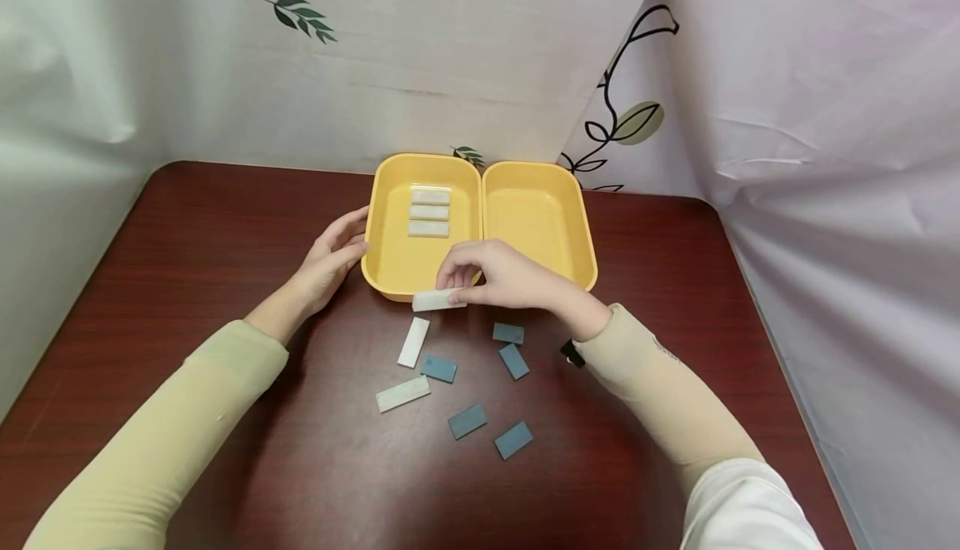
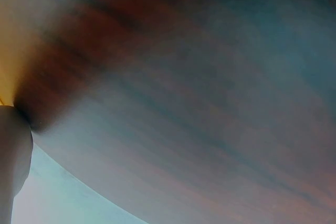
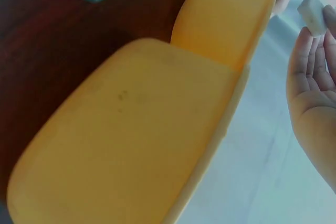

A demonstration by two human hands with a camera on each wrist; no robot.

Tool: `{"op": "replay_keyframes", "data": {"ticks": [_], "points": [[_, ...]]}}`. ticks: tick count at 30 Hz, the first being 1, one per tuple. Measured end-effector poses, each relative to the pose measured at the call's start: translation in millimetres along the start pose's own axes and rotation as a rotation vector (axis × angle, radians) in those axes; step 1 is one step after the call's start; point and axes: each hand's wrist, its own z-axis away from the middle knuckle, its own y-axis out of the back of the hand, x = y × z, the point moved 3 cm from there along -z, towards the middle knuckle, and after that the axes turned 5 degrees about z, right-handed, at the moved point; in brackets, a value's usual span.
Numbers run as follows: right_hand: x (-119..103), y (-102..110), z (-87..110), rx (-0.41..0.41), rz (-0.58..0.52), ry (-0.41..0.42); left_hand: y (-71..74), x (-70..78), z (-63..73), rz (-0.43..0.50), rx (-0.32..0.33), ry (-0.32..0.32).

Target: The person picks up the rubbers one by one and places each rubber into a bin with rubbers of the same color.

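My right hand pinches a white oblong block between thumb and fingers at the front rim of the left yellow tray. The right wrist view also shows this white block in the fingers. Three pale blocks lie in a column inside that tray. My left hand rests against the tray's left side with its fingers fairly straight. Two more whitish blocks, one upper and one lower, lie on the table in front. The left wrist view is mostly blurred.
A second yellow tray stands against the first one's right side, with no blocks seen in it. Several blue-grey blocks are scattered over the dark red table. White curtains hang behind and at both sides.
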Motion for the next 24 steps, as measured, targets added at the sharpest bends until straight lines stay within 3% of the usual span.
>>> {"op": "replay_keyframes", "data": {"ticks": [9,24], "points": [[7.1,12.3,-18.8,0.05,-0.018,-0.049,-0.9,-0.2,-0.2,-0.001,0.002,-0.009],[25.2,14.8,-50.1,0.092,0.005,-0.128,-0.1,-0.3,0.3,-0.003,0.006,-0.002]]}}
